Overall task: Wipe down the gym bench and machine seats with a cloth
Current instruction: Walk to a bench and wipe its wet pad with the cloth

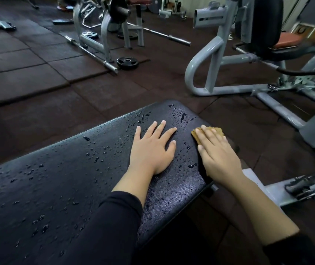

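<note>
left hand (153,148) flat on wet bench (57,188), fingers spread | right hand (218,152) presses cloth (208,133) at bench edge, fingers straight

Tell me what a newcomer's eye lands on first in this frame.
First, the black bench pad filling the foreground, beaded all over with water droplets. Next, the two bare hands at its far end: the left hand flat on the pad, the right hand pressing a tan cloth at the pad's right edge. Grey machine frames stand behind on dark floor tiles.
</note>
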### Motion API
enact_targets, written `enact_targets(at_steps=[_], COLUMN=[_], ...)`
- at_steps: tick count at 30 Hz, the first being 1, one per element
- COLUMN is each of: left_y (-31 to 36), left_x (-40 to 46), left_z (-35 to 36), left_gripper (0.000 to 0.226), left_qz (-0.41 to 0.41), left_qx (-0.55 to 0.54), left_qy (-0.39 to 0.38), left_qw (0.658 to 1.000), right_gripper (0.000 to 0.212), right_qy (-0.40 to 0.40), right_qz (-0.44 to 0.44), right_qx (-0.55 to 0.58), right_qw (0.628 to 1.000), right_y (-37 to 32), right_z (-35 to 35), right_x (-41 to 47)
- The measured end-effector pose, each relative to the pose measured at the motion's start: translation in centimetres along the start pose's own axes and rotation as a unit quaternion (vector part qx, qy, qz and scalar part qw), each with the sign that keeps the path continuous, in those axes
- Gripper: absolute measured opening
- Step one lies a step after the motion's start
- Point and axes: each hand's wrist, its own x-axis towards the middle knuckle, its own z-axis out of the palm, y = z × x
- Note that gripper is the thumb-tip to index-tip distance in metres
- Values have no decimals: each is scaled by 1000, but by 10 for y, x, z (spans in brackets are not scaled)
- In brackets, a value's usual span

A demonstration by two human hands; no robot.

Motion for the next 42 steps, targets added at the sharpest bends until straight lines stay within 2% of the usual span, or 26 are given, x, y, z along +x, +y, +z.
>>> enact_targets(at_steps=[2,6,10,12,17,19,22,24,27,29,33,36,38,42], left_y=[1,0,0,0,1,2,1,2,2,1,0,-2,-11,-41], left_x=[0,0,0,1,1,1,1,0,0,2,1,3,6,11], left_z=[0,-1,-1,0,0,-1,-2,-3,-3,-3,-6,-12,-18,-24], left_gripper=[50,49,49,49,49,49,48,48,48,48,49,50,52,58], left_qz=[-3,-4,-3,-3,-5,-5,-8,-9,-8,-7,-7,-6,-33,-121], left_qx=[2,5,9,10,12,13,12,11,9,8,1,-38,-46,26], left_qy=[-1,-8,-9,-8,-8,-9,-13,-15,-17,-16,-30,-46,-28,-22], left_qw=[1000,1000,1000,1000,1000,1000,1000,1000,1000,1000,1000,998,998,992], right_gripper=[52,55,50,50,58,51,53,55,51,51,51,48,50,51], right_qy=[-24,-62,-43,-17,-12,-37,-74,-77,-109,-102,-63,-122,-148,-129], right_qz=[-20,-24,79,98,23,-2,-24,-7,74,88,-2,-85,-114,-140], right_qx=[-21,-31,101,113,37,19,-27,-36,27,49,49,103,96,14], right_qw=[999,997,991,989,999,999,997,996,991,990,997,984,978,982], right_y=[0,20,49,46,2,-6,4,23,53,56,25,-1,-9,-10], right_z=[-1,-9,-15,-12,-2,-1,-3,-5,-14,-17,-11,-14,-14,-3], right_x=[18,51,37,14,-11,6,44,61,59,44,22,38,56,69])
